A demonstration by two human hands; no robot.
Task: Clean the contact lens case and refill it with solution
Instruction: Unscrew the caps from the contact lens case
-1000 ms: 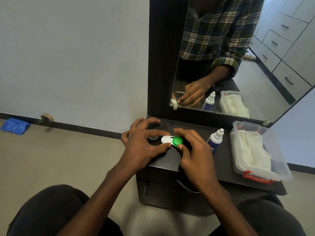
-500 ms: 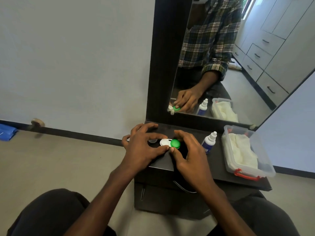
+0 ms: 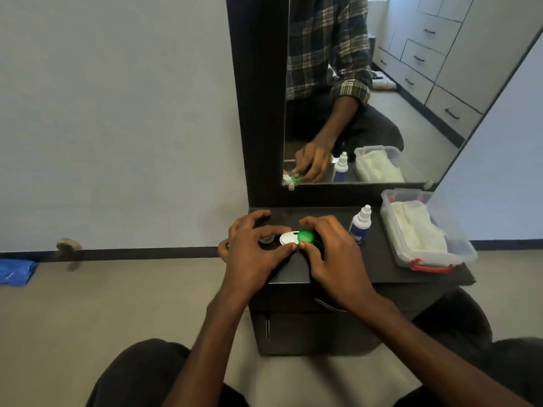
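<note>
- Your case point(image 3: 286, 239) sits on the dark surface point(image 3: 382, 259), just in front of the mirror point(image 3: 382, 98), between your two hands.
- Your left hand point(image 3: 252, 254) steadies it: curled fingers point(image 3: 276, 230) pinch the white side.
- Your right hand point(image 3: 332, 254) has its fingers curled round the green cap point(image 3: 305, 237), thumb at the cap's near edge.
- This looks like the uncapping step; whether the cap is loosened, I cannot tell from here.
- A small clear piece point(image 3: 267, 239), possibly the other cap, lies beside the left fingers.
- Next calls for a firm twist while the left hand stops the case sliding.
- The bottle point(image 3: 360, 224) stands capped just right of your hand; the tub point(image 3: 426, 230) of white cloth lies beyond it.
</note>
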